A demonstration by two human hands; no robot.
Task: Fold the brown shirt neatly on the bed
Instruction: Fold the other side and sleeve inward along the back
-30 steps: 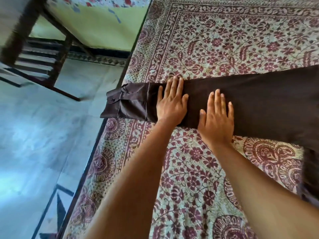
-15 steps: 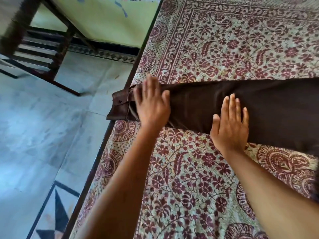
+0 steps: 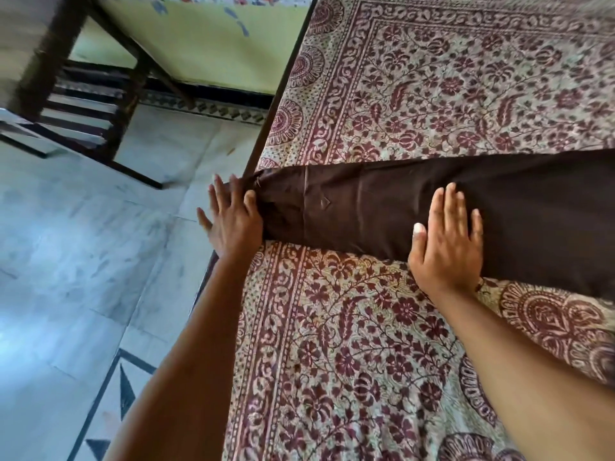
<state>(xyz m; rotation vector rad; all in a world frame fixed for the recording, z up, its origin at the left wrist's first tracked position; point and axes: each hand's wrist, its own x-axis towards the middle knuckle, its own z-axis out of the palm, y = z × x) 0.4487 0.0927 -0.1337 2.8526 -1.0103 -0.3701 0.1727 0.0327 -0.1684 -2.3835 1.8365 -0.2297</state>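
The bed (image 3: 432, 78), covered in a maroon flower-print spread, fills the view from 12 o'clock round to 6 o'clock. Its dark side rail runs along the 9 o'clock side, above a pale tiled floor (image 3: 83, 244).

The brown shirt (image 3: 382, 207) lies on the spread as a long narrow band, already folded lengthwise. It reaches from the bed's edge at 9 o'clock out of view at 3 o'clock. The step in hand looks like smoothing this band flat before it is folded across.

The right hand (image 3: 446, 241) lies flat on the band towards 3 o'clock. Its fingers are straight and together, pointing to 12 o'clock, and the heel sits at the near edge of the cloth. The left hand (image 3: 233, 221) is also flat with fingers spread and grips nothing. It presses the shirt's 9 o'clock end, where the cloth bunches into small creases right at the rail.

To do this well, the right hand should probably act as the anchor while the left strokes outward towards 9 o'clock with even, light pressure. That end sits at the very edge of the bed, so a hard push could drag it over. The creases under the left thumb need easing out, and both long edges should stay parallel.
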